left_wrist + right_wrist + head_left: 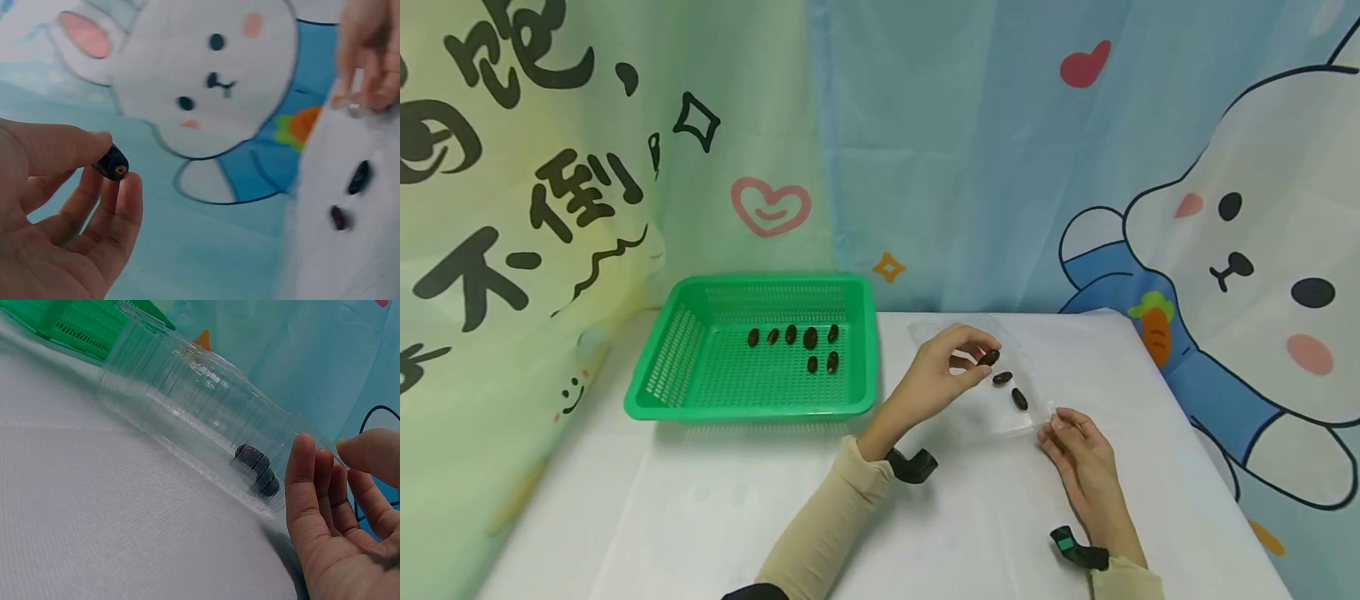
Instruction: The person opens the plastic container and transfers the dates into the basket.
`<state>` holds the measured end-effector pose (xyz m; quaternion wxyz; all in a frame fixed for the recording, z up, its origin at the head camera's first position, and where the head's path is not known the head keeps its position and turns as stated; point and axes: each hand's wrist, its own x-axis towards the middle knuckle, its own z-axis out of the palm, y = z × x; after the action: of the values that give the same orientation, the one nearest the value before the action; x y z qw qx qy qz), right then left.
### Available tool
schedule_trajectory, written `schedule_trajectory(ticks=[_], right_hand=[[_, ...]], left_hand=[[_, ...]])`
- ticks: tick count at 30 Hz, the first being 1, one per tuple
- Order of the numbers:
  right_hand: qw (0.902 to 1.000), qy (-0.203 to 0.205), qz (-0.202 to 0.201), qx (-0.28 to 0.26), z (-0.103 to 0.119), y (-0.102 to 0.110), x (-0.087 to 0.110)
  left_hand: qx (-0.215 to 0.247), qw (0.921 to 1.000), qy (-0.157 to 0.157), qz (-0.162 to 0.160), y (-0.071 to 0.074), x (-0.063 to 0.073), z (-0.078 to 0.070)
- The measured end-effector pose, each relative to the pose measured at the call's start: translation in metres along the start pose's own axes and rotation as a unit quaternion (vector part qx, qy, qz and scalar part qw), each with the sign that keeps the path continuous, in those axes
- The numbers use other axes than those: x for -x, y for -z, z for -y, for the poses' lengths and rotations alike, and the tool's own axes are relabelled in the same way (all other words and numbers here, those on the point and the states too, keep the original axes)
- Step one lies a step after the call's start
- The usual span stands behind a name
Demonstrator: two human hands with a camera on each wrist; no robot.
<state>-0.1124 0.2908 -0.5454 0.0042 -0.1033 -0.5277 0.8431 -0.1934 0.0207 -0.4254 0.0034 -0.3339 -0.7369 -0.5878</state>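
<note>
My left hand (942,365) pinches a dark date (114,164) between thumb and fingertips, above a clear plastic tray (187,387). A pale round stem end shows on that date in the left wrist view. Two more dark dates, one (1002,378) behind and one (1019,399) nearer, lie inside the tray. My right hand (1084,467) grips the tray's near right corner between thumb and fingers. In the right wrist view the tray looks tilted, with its dates close to the held end.
A green plastic basket (748,410) stands on the white table (970,533), left of the tray. Several dark dates (810,338) lie spread on its floor, mostly toward the right. A printed curtain (925,167) hangs right behind the table.
</note>
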Motion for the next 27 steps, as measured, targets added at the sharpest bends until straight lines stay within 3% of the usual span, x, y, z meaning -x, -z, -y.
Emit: schedule_trajectory(ticks=[4, 10, 15, 19, 23, 27], right_hand=[[1.0, -0.001, 0.001, -0.007, 0.001, 0.0, -0.001], [0.9999, -0.004, -0.003, -0.011, 0.0, 0.0, -0.001], [0.9998, 0.005, 0.014, -0.012, -0.001, 0.0, 0.0], [0.9996, 0.007, 0.022, -0.017, 0.0, 0.0, -0.002], [0.9997, 0.004, 0.018, -0.016, 0.001, 0.0, -0.003], [0.9998, -0.002, 0.009, -0.017, 0.0, 0.001, -0.003]], left_hand=[[0.036, 0.9988, 0.003, -0.031, 0.023, 0.006, -0.011], [0.082, 0.9918, 0.04, -0.089, 0.057, 0.015, -0.013], [0.087, 0.9816, 0.057, -0.16, 0.087, 0.024, -0.011], [0.079, 0.969, 0.097, -0.213, 0.111, 0.031, -0.008], [0.074, 0.9582, 0.146, -0.235, 0.13, 0.036, -0.001], [0.082, 0.9543, 0.17, -0.231, 0.138, 0.04, 0.009]])
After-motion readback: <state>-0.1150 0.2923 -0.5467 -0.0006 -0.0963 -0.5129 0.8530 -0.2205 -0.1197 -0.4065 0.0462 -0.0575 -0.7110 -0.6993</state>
